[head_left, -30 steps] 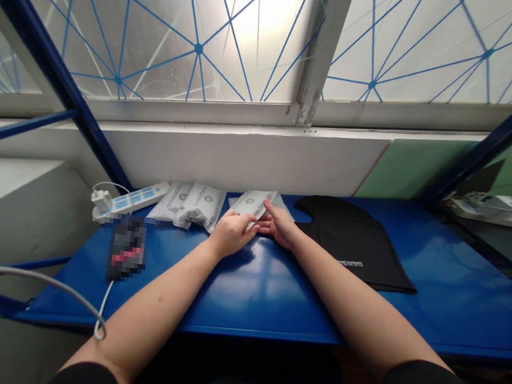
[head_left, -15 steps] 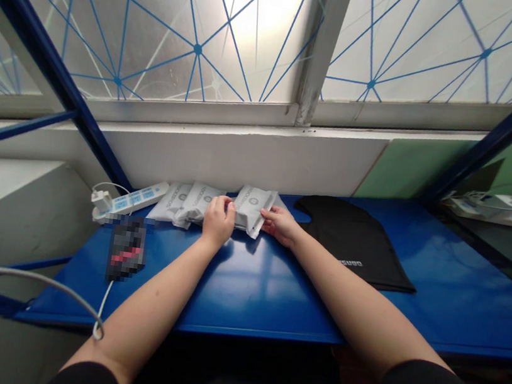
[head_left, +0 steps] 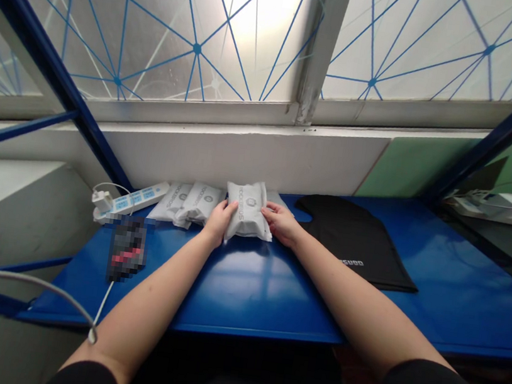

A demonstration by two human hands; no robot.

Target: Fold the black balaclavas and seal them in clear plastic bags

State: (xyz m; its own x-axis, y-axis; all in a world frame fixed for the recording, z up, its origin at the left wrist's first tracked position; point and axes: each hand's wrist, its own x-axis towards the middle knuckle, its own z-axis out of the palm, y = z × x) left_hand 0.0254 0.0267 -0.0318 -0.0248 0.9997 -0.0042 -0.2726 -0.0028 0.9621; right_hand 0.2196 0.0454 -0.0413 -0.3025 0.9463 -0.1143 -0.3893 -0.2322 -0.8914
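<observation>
on my feed the left grip and the right grip sit close together on the blue metal tabletop, with a white packet held between them. the left grip is curled against the packet's left side, and the right grip's fingers press in at its right side, so both are closed around it from either side rather than spread open. the packet stands slightly tilted, its long side running away from me, with grey lettering and a round logo printed on its face. just beyond the left grip are two more white packets, lying side by side and touching each other, the nearer one just beside the left grip's fingertips. to the right of the right grip, just past its knuckles, lies a flat black cloth piece with pale lettering near its lower edge. further left of the left grip, a white power strip with blue switches sits at the back of the tabletop, a plug adapter at its end. nearer me and left of the left grip lies a dark object, blurred too heavily for me to identify, with a white cable running from it over the tabletop's front edge.
</observation>
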